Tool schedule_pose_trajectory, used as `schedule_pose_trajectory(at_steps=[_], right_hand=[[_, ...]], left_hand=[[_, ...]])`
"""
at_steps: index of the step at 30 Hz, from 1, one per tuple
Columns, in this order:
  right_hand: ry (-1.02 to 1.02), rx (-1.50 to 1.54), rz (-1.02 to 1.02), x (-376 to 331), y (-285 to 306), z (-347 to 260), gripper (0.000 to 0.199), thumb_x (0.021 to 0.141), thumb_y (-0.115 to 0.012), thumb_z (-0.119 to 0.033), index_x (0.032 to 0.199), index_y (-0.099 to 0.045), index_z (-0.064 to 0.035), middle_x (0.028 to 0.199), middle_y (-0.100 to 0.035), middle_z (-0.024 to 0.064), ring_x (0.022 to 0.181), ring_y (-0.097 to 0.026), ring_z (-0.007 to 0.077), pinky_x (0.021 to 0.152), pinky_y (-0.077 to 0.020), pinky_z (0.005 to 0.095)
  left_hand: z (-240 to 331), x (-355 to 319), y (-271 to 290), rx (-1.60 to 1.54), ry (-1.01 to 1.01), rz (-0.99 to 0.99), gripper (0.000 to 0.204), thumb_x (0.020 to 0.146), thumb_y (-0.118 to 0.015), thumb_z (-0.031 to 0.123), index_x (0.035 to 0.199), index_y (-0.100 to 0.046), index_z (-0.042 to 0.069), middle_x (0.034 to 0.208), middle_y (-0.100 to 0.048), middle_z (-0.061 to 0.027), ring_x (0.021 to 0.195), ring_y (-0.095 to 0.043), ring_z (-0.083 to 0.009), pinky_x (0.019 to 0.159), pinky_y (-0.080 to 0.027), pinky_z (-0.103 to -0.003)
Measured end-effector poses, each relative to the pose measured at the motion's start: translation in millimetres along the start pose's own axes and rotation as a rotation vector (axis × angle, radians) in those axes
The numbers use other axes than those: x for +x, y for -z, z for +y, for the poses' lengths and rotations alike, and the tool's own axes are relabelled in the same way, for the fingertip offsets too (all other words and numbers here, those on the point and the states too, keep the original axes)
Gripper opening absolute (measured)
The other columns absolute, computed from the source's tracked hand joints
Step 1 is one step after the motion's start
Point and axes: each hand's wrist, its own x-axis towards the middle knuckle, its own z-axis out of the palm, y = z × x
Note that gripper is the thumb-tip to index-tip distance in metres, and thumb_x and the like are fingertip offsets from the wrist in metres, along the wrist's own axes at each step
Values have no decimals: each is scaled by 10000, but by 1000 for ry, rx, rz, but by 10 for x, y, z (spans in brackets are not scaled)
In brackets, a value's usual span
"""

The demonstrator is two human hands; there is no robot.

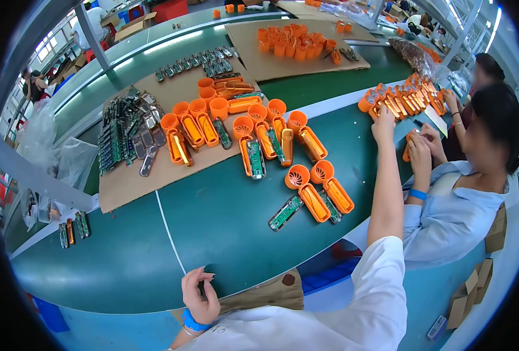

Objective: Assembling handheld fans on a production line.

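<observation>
- Reached far out to the front right with the right hand (383, 124), fingertips down at the near end of a tight row of orange housings (410, 100) along the far right of the counter (224, 210).
- Could not tell whether the right hand grasped a housing or merely touched one.
- Held the left hand (200, 295) low at the near edge of the counter, loosely curled and seemingly grasping nothing.
- Seemed, by judgement, to be at the step of picking up or setting down a housing in the row; could not settle which.
- Called next, most likely, for a clean pinch on a single housing, or a tidy release in line, without knocking its close neighbours.
- Had closer by a looser spread of cup-ended housings (315, 203), with green circuit boards (286, 213) beside and upon some, plus a cardboard sheet (119, 190) bearing more.
- Lost sight of some of the row behind the right hand, and of most of an orange part (408, 146) inside a co-worker's hands (428, 145).
- Could barely make out small parts inside the housings, or the contents of clear plastic bags (37, 131) near the dark rim.
</observation>
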Motion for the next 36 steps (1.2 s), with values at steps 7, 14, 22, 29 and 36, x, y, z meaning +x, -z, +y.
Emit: schedule_pose_trajectory(at_steps=[7,14,22,29,36], right_hand=[[380,375,-227,-111,387,-294,198,843,-525,-43,1005,-625,12,1053,-625,170,1001,-583,329,891,-455,380],[375,308,-513,-570,749,-380,268,848,-498,-25,1079,-631,-3,1203,-578,180,1101,-557,333,978,-428,364],[391,316,-559,-1443,1442,-435,285,846,-479,15,1106,-594,47,1235,-548,204,1166,-520,328,985,-427,374],[450,108,-352,-1824,1477,-461,290,781,-514,15,1048,-627,18,1151,-615,164,1099,-580,289,907,-486,348],[598,-28,-165,-1885,1405,-479,220,721,-558,-44,921,-631,10,1006,-647,121,986,-611,268,825,-511,343]], left_hand=[[-25,4,-30,102,-96,-50,396,815,-398,-147,1200,-447,-66,1087,-482,-192,834,-581,-231,739,-476,-311],[15,24,-28,122,-118,-20,404,782,-453,-130,1180,-482,-65,1019,-570,-204,827,-594,-279,755,-494,-357],[-48,-58,-9,21,-104,-24,456,798,-414,-148,1246,-428,-69,1040,-560,-199,854,-602,-258,789,-494,-344],[-69,-68,-4,-97,-88,-27,462,825,-395,-147,1280,-386,-69,1061,-559,-203,878,-603,-245,803,-494,-339],[-105,-110,-25,-126,-83,-6,461,831,-409,-148,1281,-388,-55,1057,-578,-196,889,-624,-232,786,-508,-318]])
